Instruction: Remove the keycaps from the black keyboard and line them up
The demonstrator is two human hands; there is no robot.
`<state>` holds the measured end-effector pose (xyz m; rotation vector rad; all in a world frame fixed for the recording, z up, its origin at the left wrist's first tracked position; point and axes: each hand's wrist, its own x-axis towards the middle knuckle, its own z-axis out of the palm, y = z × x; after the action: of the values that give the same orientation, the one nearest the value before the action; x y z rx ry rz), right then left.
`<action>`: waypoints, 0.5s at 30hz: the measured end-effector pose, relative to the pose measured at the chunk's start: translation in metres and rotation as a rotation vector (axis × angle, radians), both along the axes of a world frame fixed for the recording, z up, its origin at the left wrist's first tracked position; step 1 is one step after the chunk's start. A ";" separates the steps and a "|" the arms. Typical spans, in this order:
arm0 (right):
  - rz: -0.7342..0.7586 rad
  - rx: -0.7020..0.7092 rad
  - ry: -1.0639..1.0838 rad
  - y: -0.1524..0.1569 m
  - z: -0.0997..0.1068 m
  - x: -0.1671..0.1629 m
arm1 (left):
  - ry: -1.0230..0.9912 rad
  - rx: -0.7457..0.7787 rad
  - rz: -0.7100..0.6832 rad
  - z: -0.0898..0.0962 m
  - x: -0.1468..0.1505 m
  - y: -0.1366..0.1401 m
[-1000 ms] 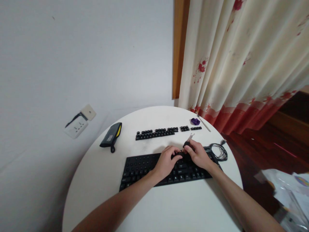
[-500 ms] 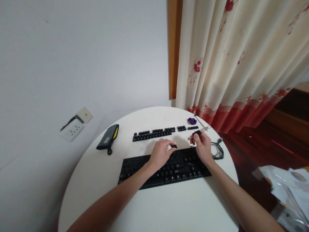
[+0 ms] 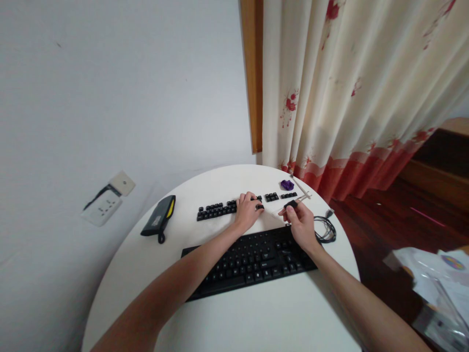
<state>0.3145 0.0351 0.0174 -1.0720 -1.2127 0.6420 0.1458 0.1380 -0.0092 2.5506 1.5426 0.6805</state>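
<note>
A black keyboard [image 3: 252, 256] lies across the table under my forearms. Beyond it, loose black keycaps [image 3: 216, 211] stand in rows. My left hand [image 3: 247, 210] has its thumb and fingers closed on a small black keycap [image 3: 259, 207], at the front row of the loose ones and partly covering it. In my right hand [image 3: 302, 222], above the keyboard's far right part, is a keycap puller [image 3: 290, 204] with a black handle and thin wires pointing left.
On the white round table [image 3: 146, 288] are a black-and-yellow device [image 3: 159, 215] at left, a crumpled purple thing [image 3: 287, 185], a thin pale tool [image 3: 300, 186] and a coiled cable [image 3: 326, 230] at right. A wall and a flowered curtain [image 3: 311, 98] border the table's far side.
My left hand has moved away from the keyboard to the loose keycap rows, carrying the keycap. My right hand keeps the puller in nearly the same place. The view has shifted slightly.
</note>
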 end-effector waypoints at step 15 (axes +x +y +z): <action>-0.002 -0.001 0.010 -0.001 -0.001 0.001 | -0.001 0.065 0.058 -0.001 0.004 0.008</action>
<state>0.3152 0.0344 0.0166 -1.0689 -1.2026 0.6457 0.1496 0.1461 -0.0099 2.5597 1.6266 0.7498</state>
